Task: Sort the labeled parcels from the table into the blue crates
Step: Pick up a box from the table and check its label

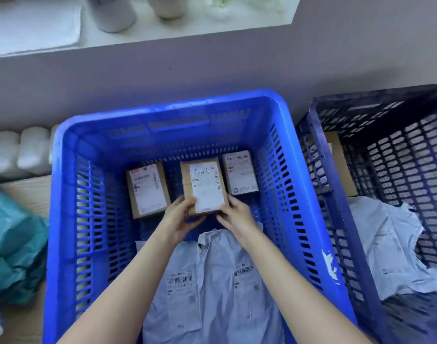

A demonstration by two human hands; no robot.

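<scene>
Both my hands reach down into the bright blue crate (63, 219). Between them is a small brown labeled box (203, 184), its white label facing up. My left hand (180, 217) grips its near left corner and my right hand (233, 214) grips its near right corner. This box is in the middle of the crate's far part, between two other labeled boxes: one to the left (148, 189) and one to the right (241, 171). Grey labeled mailer bags (212, 281) lie in the crate's near half, under my forearms.
A darker blue crate (336, 194) stands to the right, holding grey mailer bags (386, 244) and a brown box (340, 165). Teal bags (14, 244) lie on the wooden surface at left. White rolls (19, 152) line the wall. A window sill (187, 31) with containers is above.
</scene>
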